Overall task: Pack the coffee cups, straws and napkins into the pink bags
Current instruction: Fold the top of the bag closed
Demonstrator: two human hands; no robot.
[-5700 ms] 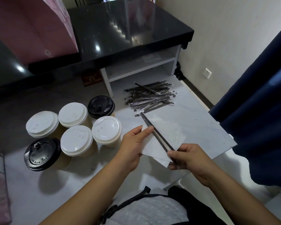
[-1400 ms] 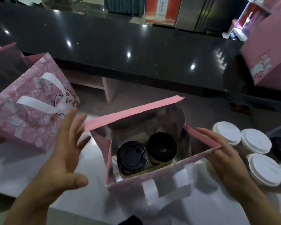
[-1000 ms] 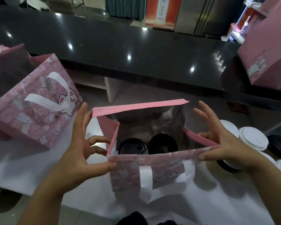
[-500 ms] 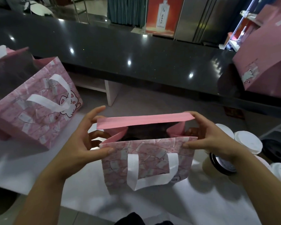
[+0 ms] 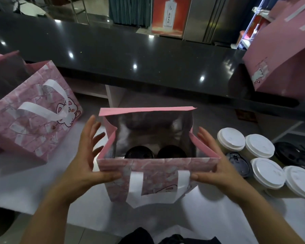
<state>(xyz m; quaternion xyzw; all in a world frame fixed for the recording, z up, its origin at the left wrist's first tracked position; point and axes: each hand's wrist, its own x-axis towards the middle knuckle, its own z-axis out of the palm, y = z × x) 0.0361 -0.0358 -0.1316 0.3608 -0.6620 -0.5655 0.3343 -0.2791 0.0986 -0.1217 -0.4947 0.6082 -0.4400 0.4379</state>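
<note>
We list first the black counter (image 5: 148, 50), running across the whole back. Next the white table (image 5: 16, 187), its near edge cut off below. A second pink bag (image 5: 30, 110) leans at left, its far side out of frame. The open pink bag (image 5: 148, 176) stands at centre on the table — inside we make out only the tops of two black-lidded cups (image 5: 139, 153); the rest is hidden behind the front wall, and no straws or napkins are discernible there. White-lidded cups (image 5: 261, 155) cluster at right, partly cropped. The left hand (image 5: 84, 166) is spread, thumb on the bag's front corner, fingers along its side. The right hand (image 5: 217, 164) mirrors it — both loosely bracing, not clenched.
</note>
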